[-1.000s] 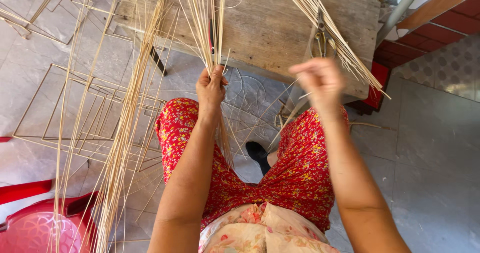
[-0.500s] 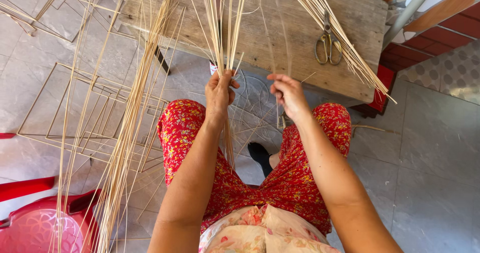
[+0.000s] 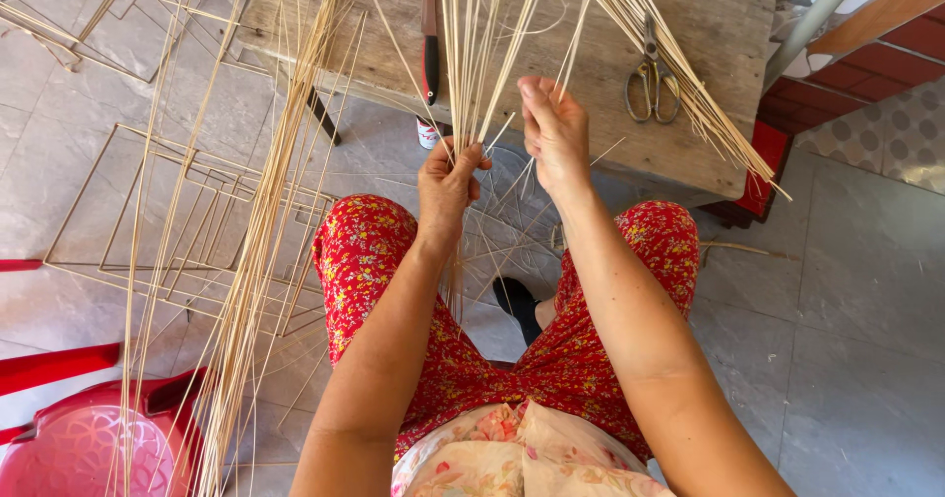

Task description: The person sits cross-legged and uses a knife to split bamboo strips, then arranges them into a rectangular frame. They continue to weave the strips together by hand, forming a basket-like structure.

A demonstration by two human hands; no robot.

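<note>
Thin bamboo strips (image 3: pixel 479 39) stand in a bunch over her lap, in front of the wooden table (image 3: pixel 709 133). Her left hand (image 3: pixel 448 184) is clenched around the bunch; her right hand (image 3: pixel 554 133) pinches one strip. Scissors (image 3: pixel 652 82) lie on the table.

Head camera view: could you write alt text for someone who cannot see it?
A seated person's left hand grips a bundle of thin pale bamboo sticks while the right hand pinches one stick. Ahead, a worn wooden table holds metal scissors and a red-handled knife; more sticks lean at left.
</note>
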